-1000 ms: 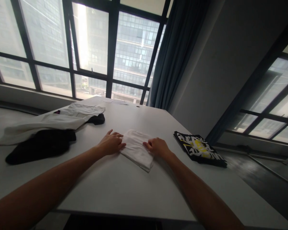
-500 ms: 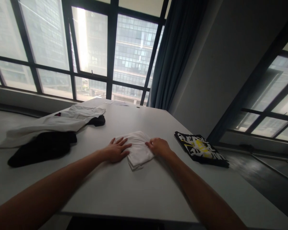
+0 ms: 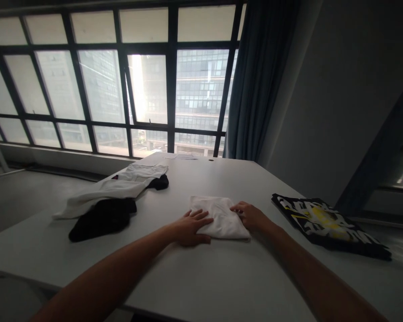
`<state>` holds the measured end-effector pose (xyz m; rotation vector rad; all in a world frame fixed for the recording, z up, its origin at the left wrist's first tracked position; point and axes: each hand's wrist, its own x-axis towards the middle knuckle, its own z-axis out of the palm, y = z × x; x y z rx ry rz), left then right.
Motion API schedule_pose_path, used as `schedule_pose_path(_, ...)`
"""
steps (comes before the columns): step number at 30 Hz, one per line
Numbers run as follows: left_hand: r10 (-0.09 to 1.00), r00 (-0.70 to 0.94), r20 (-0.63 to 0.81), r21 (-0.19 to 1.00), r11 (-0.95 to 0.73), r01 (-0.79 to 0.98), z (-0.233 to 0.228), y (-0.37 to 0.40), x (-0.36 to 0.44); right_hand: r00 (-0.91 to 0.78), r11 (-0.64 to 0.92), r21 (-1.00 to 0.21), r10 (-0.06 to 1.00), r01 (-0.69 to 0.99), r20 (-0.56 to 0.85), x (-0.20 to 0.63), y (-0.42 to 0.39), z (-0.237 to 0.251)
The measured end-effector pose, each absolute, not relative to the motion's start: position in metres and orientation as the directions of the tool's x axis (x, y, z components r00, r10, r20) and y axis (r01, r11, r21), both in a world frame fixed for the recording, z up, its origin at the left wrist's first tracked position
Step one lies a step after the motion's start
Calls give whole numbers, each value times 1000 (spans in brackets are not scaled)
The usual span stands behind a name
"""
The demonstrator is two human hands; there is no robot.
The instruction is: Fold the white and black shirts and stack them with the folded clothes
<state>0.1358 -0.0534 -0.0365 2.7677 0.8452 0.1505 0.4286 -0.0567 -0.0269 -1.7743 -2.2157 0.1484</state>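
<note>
On the pale, smooth worktop [image 3: 201, 277] a folded white cloth [image 3: 220, 217], soft and roughly square, lies at the middle. Left hand [image 3: 190, 227] rests flat on its near-left edge, fingers spread; right hand [image 3: 250, 215] presses its right edge, fingers loosely curled. Off left, well apart, sprawl a crumpled white garment [image 3: 114, 190] and a black one [image 3: 102, 217]. Right lies a folded black printed shirt [image 3: 325, 221], yellow-marked. Nothing stands between them.

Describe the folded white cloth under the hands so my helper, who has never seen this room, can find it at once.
On the white table before the big window, look mid-table between the left hand and right hand. The folded white cloth is a small neat square, unlike the loose white and black clothes on its left and the black-and-yellow printed garment on its right.
</note>
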Motion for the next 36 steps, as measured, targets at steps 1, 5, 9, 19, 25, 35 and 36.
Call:
schedule_pose_path(1, 569, 820, 51, 252, -802, 541, -36, -49, 132, -230, 276, -312, 957, 909, 176, 431, -56, -26)
schedule_pose_path(5, 615, 770, 169, 181, -787, 589, -31, -33, 119, -292, 362, -388, 928, 848, 230, 432, -56, -25)
schedule_pose_path(9, 585, 769, 259, 229, -810, 539, -31, -24, 115, -312, 386, -308, 913, 870, 264, 427, -57, -24)
schedule_pose_path(19, 669, 677, 307, 71, -726, 684, -21, -18, 107, -289, 334, -152, 922, 930, 259, 433, -61, -27)
schedule_pose_path(25, 653, 693, 306, 155, -752, 640, -25, -43, 127, -262, 273, -203, 962, 940, 82, 409, -74, -9)
schedule_pose_path(35, 365, 930, 39, 244, -906, 346, -34, -79, 149, 154, -128, -212, 982, 969, 111, 404, -66, -20)
schedule_pose_path(36, 333, 942, 41, 253, -915, 313, -32, -79, 148, 161, -138, -238, 983, 961, 82, 404, -66, -20)
